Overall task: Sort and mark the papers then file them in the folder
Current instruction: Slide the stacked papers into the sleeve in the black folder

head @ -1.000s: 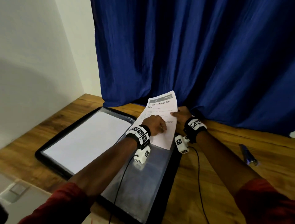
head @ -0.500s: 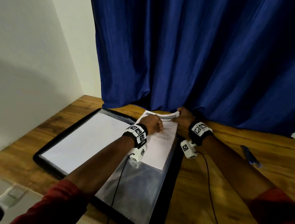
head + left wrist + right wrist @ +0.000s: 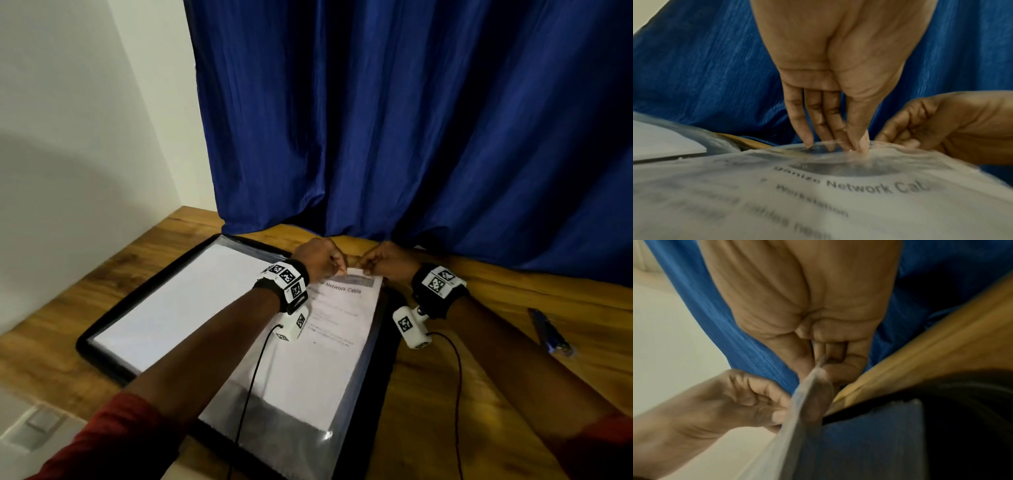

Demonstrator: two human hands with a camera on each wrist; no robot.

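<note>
A black folder (image 3: 385, 370) lies open on the wooden table. Its right clear sleeve (image 3: 308, 442) holds a printed paper (image 3: 337, 346) headed "Organize Network Cable" (image 3: 859, 186), which lies flat and almost fully inside. My left hand (image 3: 337, 269) pinches the sleeve's top edge, thumb against fingers (image 3: 838, 146). My right hand (image 3: 364, 269) pinches the paper's top edge at the sleeve's mouth (image 3: 822, 365). The two hands nearly touch at the folder's far end. In the folder's left sleeve is a blank white sheet (image 3: 178, 301).
A blue pen (image 3: 549, 334) lies on the table to the right of my right forearm. A blue curtain (image 3: 411, 120) hangs just behind the folder's far edge. A white wall (image 3: 85, 120) stands on the left. The table edge (image 3: 51, 397) runs at lower left.
The printed paper stood up and bent over a second ago. It has slid down into the right sleeve and now lies flat. Both hands moved together to the sleeve's top edge.
</note>
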